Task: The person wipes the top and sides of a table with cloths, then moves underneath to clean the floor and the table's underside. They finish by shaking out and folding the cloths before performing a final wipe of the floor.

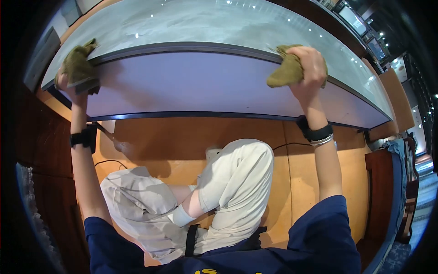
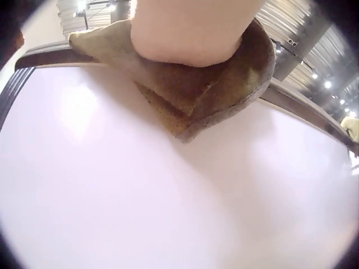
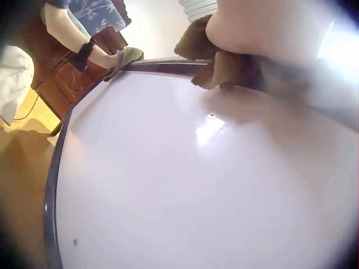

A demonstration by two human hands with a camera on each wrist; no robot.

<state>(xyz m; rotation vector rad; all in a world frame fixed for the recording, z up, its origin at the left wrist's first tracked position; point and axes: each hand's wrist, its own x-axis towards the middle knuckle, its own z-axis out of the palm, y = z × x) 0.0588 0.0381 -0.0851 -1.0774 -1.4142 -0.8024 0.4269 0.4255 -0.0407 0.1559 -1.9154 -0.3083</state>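
A white panel [image 1: 191,86] with a dark top edge [image 1: 182,47] faces the seated person. At its left end the left hand [image 1: 64,83] grips an olive cloth [image 1: 78,66] over the edge. The right hand [image 1: 311,68] holds another olive cloth [image 1: 287,72] at the edge farther right, its fingers curled round it. In the left wrist view the cloth [image 2: 185,95] hangs over the edge onto the panel, below the hand [image 2: 190,31]. The right wrist view has the cloth [image 3: 224,67] bunched under the hand [image 3: 263,28]; the fingers are mostly hidden there.
A glossy grey marbled top [image 1: 191,23] extends behind the edge. Below the panel is an orange-tan floor [image 1: 305,173] with a thin black cable [image 1: 292,144]. Dark wooden furniture stands at both sides, the right piece [image 1: 381,196] beside blue fabric.
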